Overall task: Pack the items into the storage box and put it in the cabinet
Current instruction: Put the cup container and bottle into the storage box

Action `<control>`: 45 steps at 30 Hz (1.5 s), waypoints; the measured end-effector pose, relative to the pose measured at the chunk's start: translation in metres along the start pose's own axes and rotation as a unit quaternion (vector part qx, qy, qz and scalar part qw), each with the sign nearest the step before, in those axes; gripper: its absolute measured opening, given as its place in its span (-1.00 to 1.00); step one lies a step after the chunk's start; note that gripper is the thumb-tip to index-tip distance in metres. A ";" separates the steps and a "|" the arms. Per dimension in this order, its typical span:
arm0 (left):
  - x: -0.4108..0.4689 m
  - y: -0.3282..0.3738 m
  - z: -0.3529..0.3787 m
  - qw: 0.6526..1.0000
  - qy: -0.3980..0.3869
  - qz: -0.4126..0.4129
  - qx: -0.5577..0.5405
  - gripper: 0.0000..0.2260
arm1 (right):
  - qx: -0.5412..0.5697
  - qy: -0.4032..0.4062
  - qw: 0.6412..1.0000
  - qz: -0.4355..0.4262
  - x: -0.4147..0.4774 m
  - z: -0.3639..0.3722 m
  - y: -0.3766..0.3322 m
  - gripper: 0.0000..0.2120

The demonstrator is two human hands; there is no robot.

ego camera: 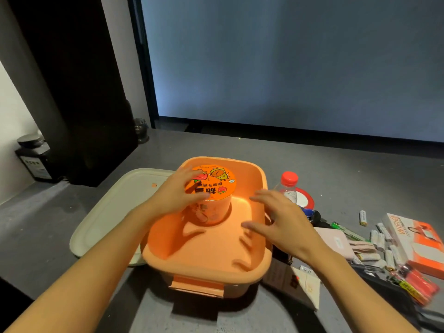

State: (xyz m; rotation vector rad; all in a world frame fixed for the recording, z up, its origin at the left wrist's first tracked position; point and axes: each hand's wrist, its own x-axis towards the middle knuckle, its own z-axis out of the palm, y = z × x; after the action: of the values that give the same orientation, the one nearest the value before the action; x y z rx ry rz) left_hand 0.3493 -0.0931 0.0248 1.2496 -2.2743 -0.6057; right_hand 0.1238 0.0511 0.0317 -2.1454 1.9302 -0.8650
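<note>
**Ben:** What does the head camera see?

**Mia:** An orange storage box [204, 272] sits on the grey table [336, 169], right in front of the person. It has no lid on.

**Ben:** Where is the lid?

**Mia:** A white lid [108, 212] lies flat on the table, just beside the box on its left.

**Ben:** Is anything in the box?

**Mia:** Yes. A noodle cup [213, 186] stands upright inside, in the far left part. Its round top has cartoon pictures on it.

**Ben:** What are the hands doing?

**Mia:** The left hand [175, 195] holds the noodle cup, with its fingers bent over the top and side. The right hand [281, 219] holds nothing. Its fingers are spread wide above the right side of the box.

**Ben:** What is outside the box?

**Mia:** Lots of things lie on the table to the right. A clear bottle [289, 183] with a red cap stands close to the box. Past it are a pink flat thing [336, 241], small white batteries [382, 239] and an orange and white carton [418, 241].
</note>
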 end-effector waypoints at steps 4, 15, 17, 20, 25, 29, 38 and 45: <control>-0.017 -0.010 -0.006 0.978 0.055 -0.104 -0.175 -0.25 | 0.017 0.220 0.973 0.071 0.016 -0.016 0.019 -0.46; -0.030 0.009 -0.004 0.960 0.028 -0.116 -0.255 -0.71 | 0.078 0.231 0.962 0.125 0.042 -0.046 0.027 -0.72; -0.032 0.013 -0.005 0.960 0.034 -0.114 -0.253 -0.74 | 0.047 0.283 0.955 0.074 0.052 -0.070 0.009 -0.69; -0.032 0.013 -0.002 0.966 0.042 -0.099 -0.235 -0.50 | 0.052 0.326 0.944 -0.003 0.064 -0.098 -0.015 -0.65; -0.028 0.007 0.001 0.975 0.050 -0.077 -0.204 -0.49 | 0.117 0.280 0.953 -0.027 0.059 -0.075 -0.034 -0.66; -0.028 0.006 0.002 0.976 0.047 -0.069 -0.204 -0.61 | 0.142 0.234 0.962 0.003 0.045 -0.040 -0.025 -0.63; -0.025 0.004 0.003 0.982 0.061 -0.047 -0.171 -0.56 | 0.152 0.148 0.977 -0.018 0.050 -0.030 -0.019 -0.64; -0.025 -0.001 0.004 0.985 0.059 -0.046 -0.157 -0.42 | 0.117 0.084 0.987 0.067 0.031 0.010 -0.001 -0.57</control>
State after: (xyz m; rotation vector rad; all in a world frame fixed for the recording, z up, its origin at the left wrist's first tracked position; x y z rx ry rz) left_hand 0.3587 -0.0715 0.0164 1.2044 -1.9413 -0.8608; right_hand 0.1304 0.0196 0.0341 -1.8417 1.9102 -1.2124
